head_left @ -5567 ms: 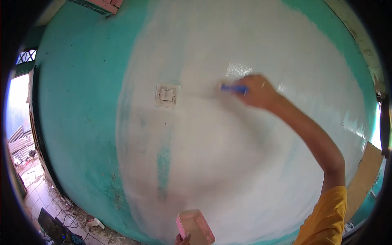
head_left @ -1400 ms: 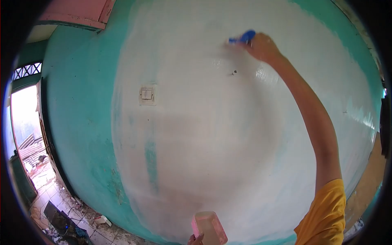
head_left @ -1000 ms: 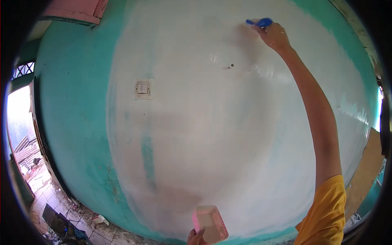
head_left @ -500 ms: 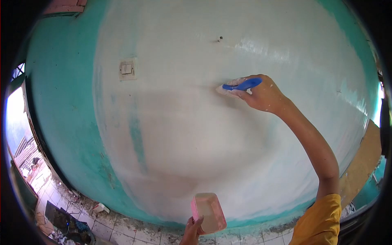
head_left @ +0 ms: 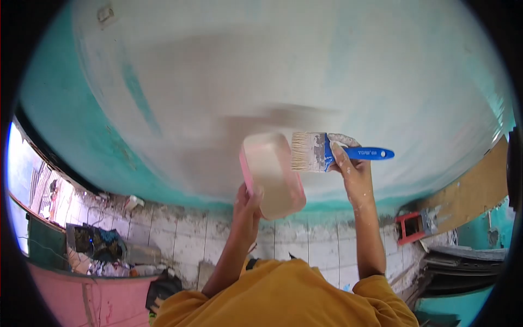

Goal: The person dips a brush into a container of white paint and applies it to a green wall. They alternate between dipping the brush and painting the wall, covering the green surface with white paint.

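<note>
My right hand point(head_left: 351, 163) is closed around a blue-handled paintbrush point(head_left: 376, 153), with paint smears on the fingers. The brush lies sideways, its pale bristles pointing left, close to the rim of a pink plastic tub. That tub point(head_left: 301, 200) is gripped at its left side by my left hand point(head_left: 249, 204), thumb over the edge. Whitish paint point(head_left: 272, 180) covers the inside of the tub. Behind both hands, the wall point(head_left: 218, 71) is coated white over green, with green streaks showing through.
A light switch point(head_left: 105, 14) is on the wall at upper left. White floor tiles point(head_left: 188, 234) run below. At right are a red stool-like object point(head_left: 409, 228), a brown board point(head_left: 474, 188) and stacked dark sheets point(head_left: 463, 272). Clutter point(head_left: 98, 242) lies at lower left, by a pink surface point(head_left: 103, 297).
My right hand has brought the brush off the wall, down beside the tub. My left hand has raised the tub in view. The camera has tilted downward.
</note>
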A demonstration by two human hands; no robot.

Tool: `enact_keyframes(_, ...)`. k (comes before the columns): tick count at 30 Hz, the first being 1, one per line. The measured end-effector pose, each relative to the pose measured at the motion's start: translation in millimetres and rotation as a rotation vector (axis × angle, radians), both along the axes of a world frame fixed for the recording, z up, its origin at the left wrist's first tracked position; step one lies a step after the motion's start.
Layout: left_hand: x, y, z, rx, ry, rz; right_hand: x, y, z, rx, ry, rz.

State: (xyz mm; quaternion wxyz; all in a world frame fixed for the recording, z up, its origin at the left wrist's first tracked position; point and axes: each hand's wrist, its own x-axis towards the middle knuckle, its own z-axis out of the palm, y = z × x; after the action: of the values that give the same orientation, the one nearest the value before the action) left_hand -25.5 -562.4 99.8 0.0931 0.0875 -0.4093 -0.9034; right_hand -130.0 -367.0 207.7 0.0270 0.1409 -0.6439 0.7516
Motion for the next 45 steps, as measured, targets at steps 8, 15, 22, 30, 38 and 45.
enact_keyframes(8, 7.1, 65.5, -2.4, -0.046, -0.015, 0.038, 59.5, 64.3, -77.4, 0.134, -0.046, 0.052)
enact_keyframes(15, 10.0, 109.9, -19.3, -0.204, 0.026, 0.03, 70.9, 97.5, -85.2, 0.58, 0.41, -0.064)
enact_keyframes(22, 10.2, 136.2, -26.9, -0.266, 0.034, -0.027, 74.4, 125.2, -100.6, 0.692, 0.441, -0.153)
enact_keyframes(30, 2.9, 134.2, -26.3, -0.29, -0.049, -0.045, 74.6, 136.7, -108.9, 0.323, 0.232, -0.318)
enact_keyframes(38, -11.8, 127.4, -26.1, -0.298, -0.036, -0.1, 50.1, 135.8, -98.2, 0.52, 0.253, -0.408)
enact_keyframes(45, -21.7, 117.2, -14.4, -0.31, -0.022, -0.172, 22.2, 129.8, -78.0, 0.749, 0.367, -0.484)
